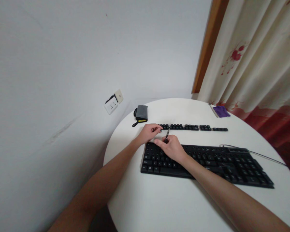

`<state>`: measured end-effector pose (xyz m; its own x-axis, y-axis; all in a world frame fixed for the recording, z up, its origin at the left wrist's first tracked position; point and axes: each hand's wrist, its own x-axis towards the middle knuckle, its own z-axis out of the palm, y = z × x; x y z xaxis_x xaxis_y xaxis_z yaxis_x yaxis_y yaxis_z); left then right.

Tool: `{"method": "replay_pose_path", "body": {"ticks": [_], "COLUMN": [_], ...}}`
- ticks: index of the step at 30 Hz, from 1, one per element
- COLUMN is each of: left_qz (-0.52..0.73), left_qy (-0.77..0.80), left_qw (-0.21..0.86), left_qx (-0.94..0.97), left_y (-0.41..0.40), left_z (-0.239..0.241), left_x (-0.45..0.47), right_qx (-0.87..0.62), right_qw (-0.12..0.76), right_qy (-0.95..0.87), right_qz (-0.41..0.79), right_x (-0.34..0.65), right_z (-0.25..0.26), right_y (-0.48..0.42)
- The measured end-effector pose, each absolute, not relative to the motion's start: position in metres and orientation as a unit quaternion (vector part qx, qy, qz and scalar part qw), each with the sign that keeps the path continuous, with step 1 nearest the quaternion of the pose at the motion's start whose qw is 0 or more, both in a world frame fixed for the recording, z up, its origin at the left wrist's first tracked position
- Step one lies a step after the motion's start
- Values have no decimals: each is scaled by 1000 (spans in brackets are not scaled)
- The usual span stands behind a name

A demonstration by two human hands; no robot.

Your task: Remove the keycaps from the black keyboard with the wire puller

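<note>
holding a thin dark tool [167, 135] in a closed grip, the right hand [172, 149] rests over the upper left part of the black keyboard [207, 162], with the tip of the tool pointing up and away from the keys. what kind of tool it is i cannot tell, it is too small. the left hand [149, 132] is just beside it, a little further from the body, and its fingers are pinched together at the left end of a row of loose keycaps [193, 127]. it seems to hold 1 keycap there, but the piece itself is hidden between the fingertips.

the keycaps lie in 1 long line on the round white table [159, 206], between the keyboard and the far edge, in some groups with small gaps. so a good number of caps look already taken off and put in order. the keyboard shows still most of its keys in place, as far as the view allows, so i judge that much of the work is left; the top row near the right hand is where the caps seem to be missing.

further out, a grey pouch [141, 113] lies near the wall side, and a purple cloth [221, 111] lies by the curtain [256, 58]. a thin cable [263, 155] runs from the keyboard to the right. on the wall there is a socket [111, 104].
</note>
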<state>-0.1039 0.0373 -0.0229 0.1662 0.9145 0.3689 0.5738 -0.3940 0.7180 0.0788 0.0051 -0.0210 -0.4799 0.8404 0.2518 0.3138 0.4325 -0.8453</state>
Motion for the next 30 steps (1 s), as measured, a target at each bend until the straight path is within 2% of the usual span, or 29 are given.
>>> {"method": "replay_pose_path", "body": {"ticks": [10, 18, 30], "left_qz": [397, 398, 402], "left_qy": [519, 514, 516], "left_qw": [219, 214, 220], "left_qx": [725, 728, 724], "left_y": [34, 35, 33], "left_z": [-20, -19, -16], "left_x": [-102, -104, -103], "right_qx": [-344, -349, -372], "right_qw": [303, 312, 320], "right_qy": [-863, -815, -788], "right_qz": [212, 341, 371], "right_x": [79, 80, 80], "right_z": [-16, -16, -19], "right_y": [-11, -2, 1]}}
